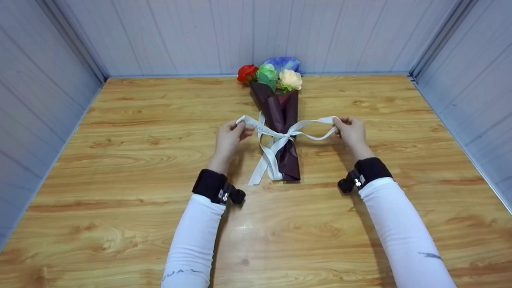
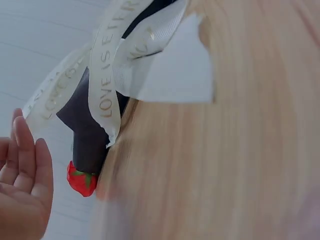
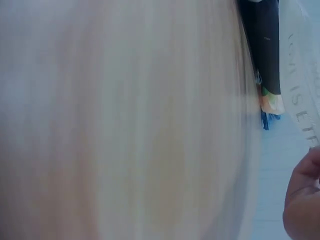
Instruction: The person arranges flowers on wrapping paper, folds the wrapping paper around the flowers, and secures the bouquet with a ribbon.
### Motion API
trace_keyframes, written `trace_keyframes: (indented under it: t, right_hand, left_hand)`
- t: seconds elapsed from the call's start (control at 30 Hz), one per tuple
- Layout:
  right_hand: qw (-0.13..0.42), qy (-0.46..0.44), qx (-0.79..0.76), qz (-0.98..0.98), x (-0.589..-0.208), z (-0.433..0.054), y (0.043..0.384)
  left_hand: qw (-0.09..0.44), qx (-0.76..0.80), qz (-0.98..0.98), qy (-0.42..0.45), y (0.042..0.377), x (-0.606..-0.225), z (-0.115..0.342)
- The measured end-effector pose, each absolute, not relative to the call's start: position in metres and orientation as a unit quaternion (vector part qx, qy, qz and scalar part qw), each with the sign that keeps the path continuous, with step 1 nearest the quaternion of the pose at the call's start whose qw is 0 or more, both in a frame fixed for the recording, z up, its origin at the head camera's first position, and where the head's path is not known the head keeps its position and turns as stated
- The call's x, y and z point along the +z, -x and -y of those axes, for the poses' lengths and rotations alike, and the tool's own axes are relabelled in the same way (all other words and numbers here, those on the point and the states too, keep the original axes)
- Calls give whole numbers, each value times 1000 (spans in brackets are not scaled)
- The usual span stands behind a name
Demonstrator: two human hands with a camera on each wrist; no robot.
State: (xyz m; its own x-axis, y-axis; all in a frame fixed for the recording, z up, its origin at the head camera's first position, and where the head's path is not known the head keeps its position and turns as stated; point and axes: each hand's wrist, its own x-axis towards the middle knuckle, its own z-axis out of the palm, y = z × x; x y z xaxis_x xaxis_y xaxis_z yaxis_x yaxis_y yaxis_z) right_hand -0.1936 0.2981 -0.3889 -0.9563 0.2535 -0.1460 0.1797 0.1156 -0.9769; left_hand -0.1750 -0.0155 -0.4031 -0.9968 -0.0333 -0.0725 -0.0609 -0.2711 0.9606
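Note:
A bouquet in dark maroon wrapping paper (image 1: 277, 114) lies on the table, its flower heads pointing away. White ribbon (image 1: 286, 137) goes round its lower part, knotted in front with a loop to each side. On the left, my left hand (image 1: 229, 140) pinches one loop's end between thumb and fingers. My right hand (image 1: 353, 133) pinches the other loop's end and holds it out to the right. Two ribbon tails (image 1: 262, 168) hang down beside the paper's base. Gold lettering shows on the ribbon (image 2: 105, 75) in the left wrist view.
Red (image 1: 247, 73), green (image 1: 267, 73), cream (image 1: 291, 79) and blue (image 1: 283, 63) flowers top the bouquet, close to the back wall (image 1: 256, 36). Panel walls also rise at the left (image 1: 36, 80) and right (image 1: 472, 80) of the wooden table (image 1: 136, 160).

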Motion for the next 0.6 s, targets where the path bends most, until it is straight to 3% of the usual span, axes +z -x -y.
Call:
trace_keyframes:
  t: [0.17, 0.37, 0.43, 0.6]
  right_hand:
    - [0, 69, 655, 752, -389, -290, 193]
    - [-66, -19, 491, 869, -387, -280, 193]
    - [-53, -36, 437, 897, -387, -272, 190]
    - [68, -112, 367, 921, -389, -231, 175]
  left_hand:
    - [49, 786, -615, -41, 177, -405, 12]
    - [68, 762, -639, -82, 177, -403, 11]
    - [62, 749, -653, -91, 176, -402, 11]
    - [27, 734, -673, -90, 175, -402, 12]
